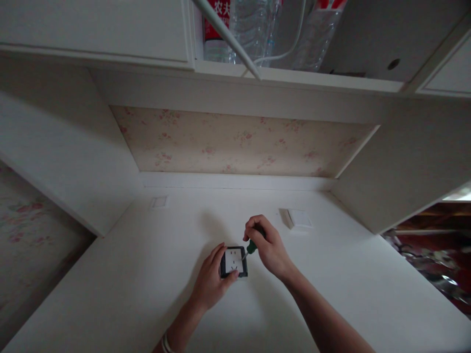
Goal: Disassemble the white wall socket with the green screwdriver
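A wall socket [234, 261] with a white face and dark frame lies on the white desk top [331, 294]. My left hand [212, 280] is closed around its left and lower edges, thumb and fingers pinching the frame. My right hand [268, 243] is wrapped round a green-handled screwdriver [251, 246], whose tip points down-left at the socket's upper right corner.
A white switch plate [299, 218] lies behind my right hand. A faint square plate [159, 201] sits at the back left. Floral wallpaper [235, 142] backs the alcove. Water bottles [253, 29] stand on the shelf above. Cluttered red items [437, 255] lie beyond the right wall.
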{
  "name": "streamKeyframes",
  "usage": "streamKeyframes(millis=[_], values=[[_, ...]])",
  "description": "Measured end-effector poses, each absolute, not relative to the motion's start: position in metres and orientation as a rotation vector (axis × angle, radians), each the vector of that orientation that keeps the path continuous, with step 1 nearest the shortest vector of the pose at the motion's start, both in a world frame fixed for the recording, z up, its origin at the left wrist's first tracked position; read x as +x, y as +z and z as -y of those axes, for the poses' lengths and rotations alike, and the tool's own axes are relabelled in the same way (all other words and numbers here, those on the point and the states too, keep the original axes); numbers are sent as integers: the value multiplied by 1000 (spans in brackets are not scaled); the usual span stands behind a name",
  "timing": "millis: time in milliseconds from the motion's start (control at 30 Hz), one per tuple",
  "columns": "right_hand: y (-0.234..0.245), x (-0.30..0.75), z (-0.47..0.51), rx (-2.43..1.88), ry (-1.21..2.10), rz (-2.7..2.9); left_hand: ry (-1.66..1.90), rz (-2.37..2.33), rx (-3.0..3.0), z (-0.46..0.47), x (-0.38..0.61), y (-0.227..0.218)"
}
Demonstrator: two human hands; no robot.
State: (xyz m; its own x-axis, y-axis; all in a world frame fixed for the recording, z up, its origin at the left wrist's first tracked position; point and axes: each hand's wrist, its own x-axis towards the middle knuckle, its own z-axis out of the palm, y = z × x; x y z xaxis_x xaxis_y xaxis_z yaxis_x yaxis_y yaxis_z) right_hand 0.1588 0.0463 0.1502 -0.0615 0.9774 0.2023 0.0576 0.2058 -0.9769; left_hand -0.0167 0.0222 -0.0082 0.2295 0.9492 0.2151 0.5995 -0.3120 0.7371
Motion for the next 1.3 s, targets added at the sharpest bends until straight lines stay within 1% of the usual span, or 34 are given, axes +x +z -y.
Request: streamKeyframes(millis=[267, 500, 733, 933, 1000, 1133, 1200, 1300], values=[[141, 157, -48, -1128, 949, 1388, 910, -1395, 2002, -22, -16, -4], [149, 164, -52, -1199, 909, 1556, 920, -1384, 1988, -22, -18, -4], [157, 163, -51, -1201, 959, 1679, 890, -1377, 1989, -23, -18, -4], [168, 160, -52, -1107, 1065, 1871, 905, -1383, 1988, -24, -17, -5], [174, 163, -55, -1205, 953, 1968, 903, -1379, 1984, -23, -18, -6], [193, 179, -60, -1734, 507, 2144, 900, -1378, 1993, -23, -18, -6], [200, 189, -58, -1844, 462, 2228, 894, -1383, 2000, -24, -18, -6], [205, 200, -51, -1824, 525, 2274, 898, -1388, 2008, -24, -18, -6]])
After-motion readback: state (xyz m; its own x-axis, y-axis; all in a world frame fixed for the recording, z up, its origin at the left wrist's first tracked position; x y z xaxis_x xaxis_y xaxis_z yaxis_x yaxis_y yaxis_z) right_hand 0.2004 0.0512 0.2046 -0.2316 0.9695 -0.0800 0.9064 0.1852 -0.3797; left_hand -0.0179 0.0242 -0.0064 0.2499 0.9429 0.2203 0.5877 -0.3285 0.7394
